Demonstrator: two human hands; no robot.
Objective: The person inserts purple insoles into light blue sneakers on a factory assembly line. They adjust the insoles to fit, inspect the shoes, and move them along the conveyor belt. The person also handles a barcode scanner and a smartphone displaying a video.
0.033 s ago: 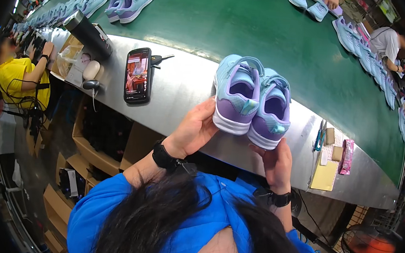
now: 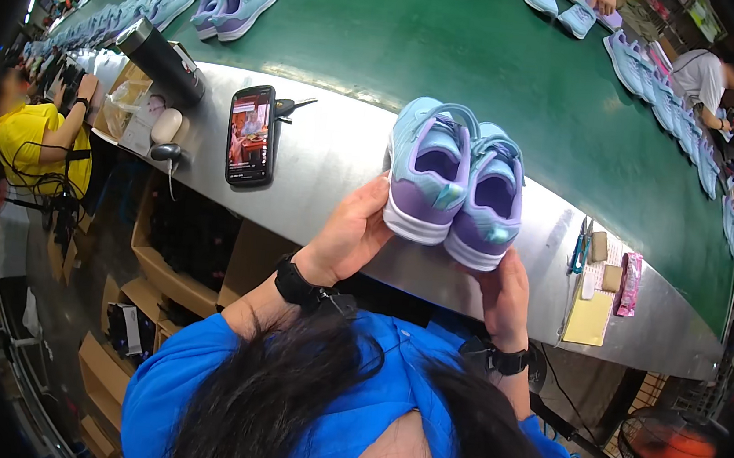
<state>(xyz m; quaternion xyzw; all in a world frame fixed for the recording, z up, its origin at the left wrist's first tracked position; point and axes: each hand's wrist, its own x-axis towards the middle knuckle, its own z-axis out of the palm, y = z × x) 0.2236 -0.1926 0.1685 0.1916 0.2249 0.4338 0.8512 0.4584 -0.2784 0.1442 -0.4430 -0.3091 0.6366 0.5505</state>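
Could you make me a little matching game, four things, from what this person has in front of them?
Things:
1. Left hand
2. Phone
3. Yellow pad
4. Held pair of shoes

Descriptions:
A. Lying on the metal ledge, to the right of the shoes
B. Light blue and purple, with white soles
C. Screen lit, showing a picture
D. Wearing a dark band at the wrist, gripping the left shoe

Pairs: 1-D, 2-C, 3-A, 4-B
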